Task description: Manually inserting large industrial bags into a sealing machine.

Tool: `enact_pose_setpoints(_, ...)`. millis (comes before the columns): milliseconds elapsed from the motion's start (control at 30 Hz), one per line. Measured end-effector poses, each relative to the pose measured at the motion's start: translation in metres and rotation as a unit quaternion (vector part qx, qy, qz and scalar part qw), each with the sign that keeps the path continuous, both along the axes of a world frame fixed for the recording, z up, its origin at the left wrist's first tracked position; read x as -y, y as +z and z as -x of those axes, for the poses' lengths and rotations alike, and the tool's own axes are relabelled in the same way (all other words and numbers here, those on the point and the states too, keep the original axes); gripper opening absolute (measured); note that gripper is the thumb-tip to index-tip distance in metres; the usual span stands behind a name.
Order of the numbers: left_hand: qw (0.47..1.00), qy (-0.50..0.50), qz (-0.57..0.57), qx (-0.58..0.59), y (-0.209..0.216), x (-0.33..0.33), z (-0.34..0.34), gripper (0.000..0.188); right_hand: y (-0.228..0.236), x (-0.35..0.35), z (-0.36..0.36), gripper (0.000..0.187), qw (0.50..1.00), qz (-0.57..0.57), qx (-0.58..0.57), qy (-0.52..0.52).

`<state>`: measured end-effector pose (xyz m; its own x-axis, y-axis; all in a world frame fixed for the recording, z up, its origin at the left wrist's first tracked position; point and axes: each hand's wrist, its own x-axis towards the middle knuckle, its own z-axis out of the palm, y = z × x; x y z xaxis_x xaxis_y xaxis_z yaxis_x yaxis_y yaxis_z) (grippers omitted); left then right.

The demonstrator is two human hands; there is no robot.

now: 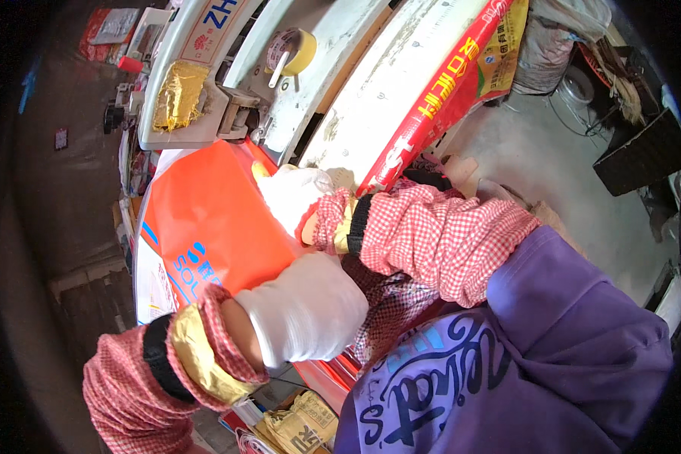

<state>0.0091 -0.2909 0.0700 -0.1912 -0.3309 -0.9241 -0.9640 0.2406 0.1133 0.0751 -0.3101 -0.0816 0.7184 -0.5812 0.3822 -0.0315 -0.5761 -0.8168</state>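
A smooth orange-red plastic sheet (pixel 212 208) with blue print lies across the work surface. My right hand (pixel 291 189), in a white glove with a yellow fingertip showing, is closed on the sheet's edge beside the machine. Bright light washes out most of its fingers. Closer to my body, my left hand (pixel 310 306) lies over the sheet's near edge, also in a white glove. Only the back of it shows; its fingers are hidden underneath. Red checked sleeve covers with black bands cover both forearms.
A pale machine (pixel 223 76) stands beyond the sheet, with a worn yellow pad (pixel 180 96) on it. A yellow tape roll (pixel 299 51) rests on its ledge. Along the right runs a red printed sack (pixel 431 106). A dark box (pixel 643 151) stands at far right.
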Motion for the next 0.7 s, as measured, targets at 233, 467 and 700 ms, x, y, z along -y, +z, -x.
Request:
enact_pose_setpoints(233,0.999,-0.013,-0.028,0.022,0.089,-0.023,-0.011,0.025,0.025,0.014,0.005,0.024,0.935,0.184,-0.182,0.244)
enact_pose_setpoints(467,1.000,0.013,0.006,-0.005,0.033,-0.029,0.024,0.012,0.018,-0.006,-0.004,0.016,0.945,0.183,-0.152,0.226)
enact_pose_setpoints(700,0.996,0.004,-0.060,0.063,0.066,-0.014,0.003,0.011,0.017,0.007,-0.003,0.015,0.961,0.155,-0.147,0.173)
